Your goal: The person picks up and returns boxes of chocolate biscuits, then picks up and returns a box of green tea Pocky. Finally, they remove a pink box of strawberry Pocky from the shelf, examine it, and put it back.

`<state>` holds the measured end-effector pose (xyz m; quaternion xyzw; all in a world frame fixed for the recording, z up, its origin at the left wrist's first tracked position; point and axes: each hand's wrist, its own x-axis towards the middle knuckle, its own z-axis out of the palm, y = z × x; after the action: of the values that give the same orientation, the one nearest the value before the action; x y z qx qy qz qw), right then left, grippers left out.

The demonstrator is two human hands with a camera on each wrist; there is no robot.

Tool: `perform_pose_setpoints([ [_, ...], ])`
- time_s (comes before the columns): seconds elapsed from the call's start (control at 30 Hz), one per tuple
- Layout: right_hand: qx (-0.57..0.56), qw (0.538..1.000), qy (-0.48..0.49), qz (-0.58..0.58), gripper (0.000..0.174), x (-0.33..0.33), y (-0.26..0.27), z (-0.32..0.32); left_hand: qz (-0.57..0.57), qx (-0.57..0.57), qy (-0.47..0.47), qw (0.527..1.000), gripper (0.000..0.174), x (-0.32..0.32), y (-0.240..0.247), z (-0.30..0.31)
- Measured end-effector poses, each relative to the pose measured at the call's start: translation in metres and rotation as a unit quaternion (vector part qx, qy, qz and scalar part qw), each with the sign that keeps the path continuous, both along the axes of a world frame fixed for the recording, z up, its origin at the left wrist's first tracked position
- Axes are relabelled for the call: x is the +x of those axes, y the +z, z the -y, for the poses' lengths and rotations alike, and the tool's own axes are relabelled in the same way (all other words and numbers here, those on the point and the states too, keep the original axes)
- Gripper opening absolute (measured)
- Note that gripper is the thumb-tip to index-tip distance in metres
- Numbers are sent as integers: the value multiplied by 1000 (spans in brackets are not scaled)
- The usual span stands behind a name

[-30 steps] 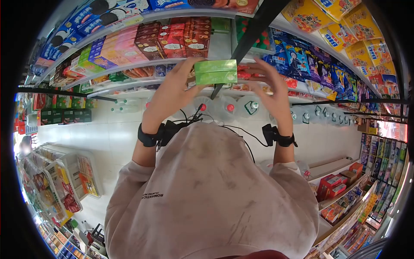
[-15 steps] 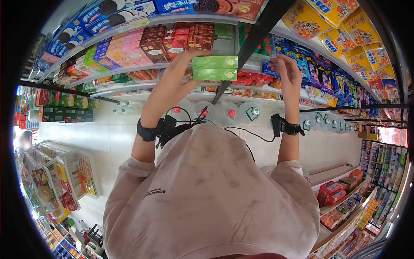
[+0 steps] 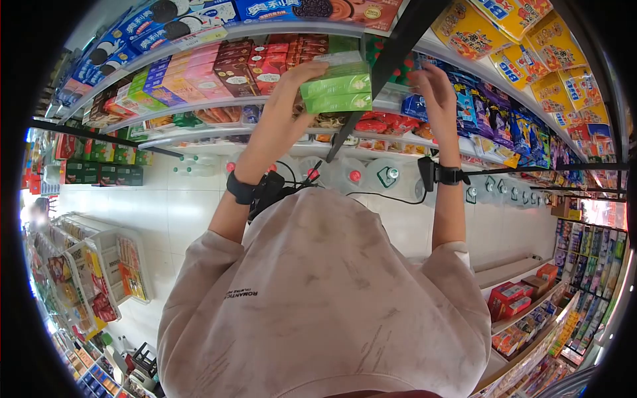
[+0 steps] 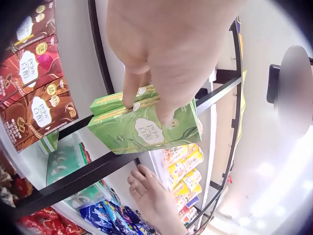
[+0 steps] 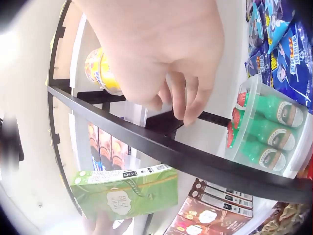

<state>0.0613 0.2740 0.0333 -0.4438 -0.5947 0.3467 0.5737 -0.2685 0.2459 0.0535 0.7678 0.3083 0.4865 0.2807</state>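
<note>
Two green Pejoy biscuit-stick boxes [image 3: 338, 93] stand face to face in my left hand [image 3: 282, 119], which pinches them by one end. The left wrist view shows the thumb and fingers across the top of the green boxes [image 4: 146, 131], beside the black shelf post. My right hand [image 3: 438, 103] is raised right of the post with its fingers loosely bent and nothing in them. In the right wrist view that hand [image 5: 161, 54] hangs close over a black shelf bar. Red and brown Pejoy boxes [image 4: 36, 73] line the shelf near the left hand.
A black post [image 3: 391, 56] divides the shelves. Right of it lie blue snack bags [image 3: 458, 93], with yellow packets [image 3: 511, 53] above. A clear bin holds green bottles with red caps [image 5: 269, 132]. Blue Oreo boxes [image 3: 279, 8] fill the upper shelf; large water bottles [image 3: 385, 171] stand on the floor.
My right hand has moved away from the green boxes, to the right and up past the post. The left hand has shifted up towards the shelf, and the boxes now tilt.
</note>
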Motion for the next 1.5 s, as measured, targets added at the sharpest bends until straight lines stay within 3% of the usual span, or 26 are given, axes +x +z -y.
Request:
perform_pose_setpoints([
  [0.23, -12, 997, 54, 61, 35, 6, 5, -46, -21, 39, 11, 999, 66, 8, 2, -18],
  [0.37, -49, 992, 108, -43, 44, 0, -12, -64, 8, -5, 3, 1000, 65, 18, -4, -29],
  [0.43, -71, 977, 175, -97, 50, 3, -19, -72, -7, 16, 6, 1000, 66, 19, -5, -36],
  [0.63, -110, 960, 205, -154, 59, 9, -29, -84, -40, 71, 12, 997, 66, 21, -5, -54],
  [0.7, -107, 956, 211, -171, 58, 7, -30, -84, -65, 114, 22, 991, 68, 21, -3, -54],
  [0.93, -133, 956, 230, -127, 53, 14, -31, -93, -58, 57, -14, 997, 70, 17, -12, -69],
  [1.03, -133, 952, 235, -146, 46, 9, -28, -88, -70, 66, -23, 995, 69, 16, -9, -70],
  [1.2, -146, 946, 248, -152, 52, 12, -38, -94, -98, 112, -36, 988, 66, 17, -2, -75],
  [1.5, -133, 943, 257, -162, 43, 5, -38, -95, -106, 73, -57, 990, 68, 16, -1, -83],
])
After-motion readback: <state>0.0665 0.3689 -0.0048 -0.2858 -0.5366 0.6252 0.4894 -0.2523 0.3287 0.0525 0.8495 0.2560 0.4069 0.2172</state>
